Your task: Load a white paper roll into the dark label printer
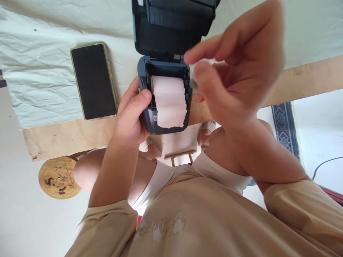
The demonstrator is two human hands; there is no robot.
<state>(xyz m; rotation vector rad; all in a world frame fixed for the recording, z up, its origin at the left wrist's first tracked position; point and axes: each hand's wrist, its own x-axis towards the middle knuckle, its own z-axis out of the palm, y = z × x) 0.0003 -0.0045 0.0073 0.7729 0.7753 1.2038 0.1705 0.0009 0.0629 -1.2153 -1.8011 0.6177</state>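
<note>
**Printer held open at the table edge, paper roll exposed**

Head view: the small printer (164, 103) sits at the table (66, 134) edge, lid up, its paper roll (169, 101) trailing a torn strip. The left hand (132, 117) grips its side, thumb pressed on the rim. The right hand (238, 67) hovers just beside it, fingers loosely spread, holding nothing; it looks blurred. A phone (93, 81) lies left. Best to keep the body steady and feed the paper straight.

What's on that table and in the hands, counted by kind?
Small printers, lid open: 1, the printer, gripped by the left hand
Paper rolls: 1, the white roll inside it
Phones: 1, the phone lying screen up on the cloth
Total: 3
The right hand hovers above the printer, holding nothing.
</note>
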